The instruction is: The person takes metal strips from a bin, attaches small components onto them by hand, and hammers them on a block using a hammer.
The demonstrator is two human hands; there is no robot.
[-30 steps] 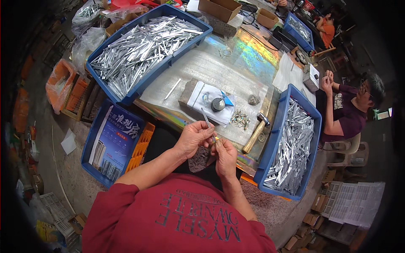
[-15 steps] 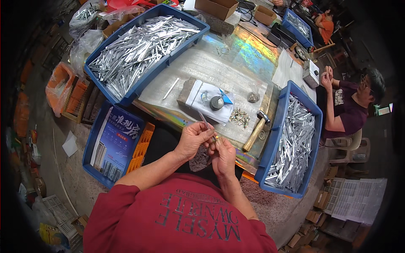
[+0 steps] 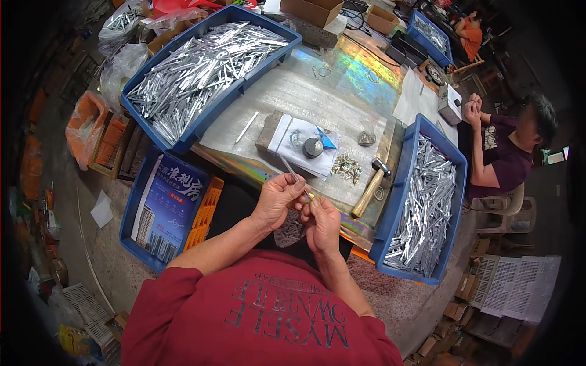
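Observation:
My left hand point(image 3: 274, 200) is closed on a thin silver metal strip point(image 3: 289, 166), which slants up and left past the fingertips. Close beside it, my right hand point(image 3: 321, 224) is closed at the strip's lower end, where a small yellow bit point(image 3: 311, 196) shows between the fingers. Just beyond them is a block covered with white sheets point(image 3: 284, 141), bearing a round dark object point(image 3: 313, 147) and a blue piece point(image 3: 326, 139). To its right lie a pile of small brass-coloured and silver parts point(image 3: 347, 169) and a hammer with a wooden handle point(image 3: 369, 196).
Blue bins of silver strips stand far left point(image 3: 244, 81) and at right point(image 3: 461, 201). Another blue bin point(image 3: 125, 235) holds a printed sheet at lower left. One white stick point(image 3: 246, 127) lies on the table covering point(image 3: 238, 116). A co-worker point(image 3: 506, 146) sits at right.
The strip's upper end has shifted slightly up and left, with my left hand moving a little the same way. My right hand stays nearly in place. The co-worker's head has tilted slightly.

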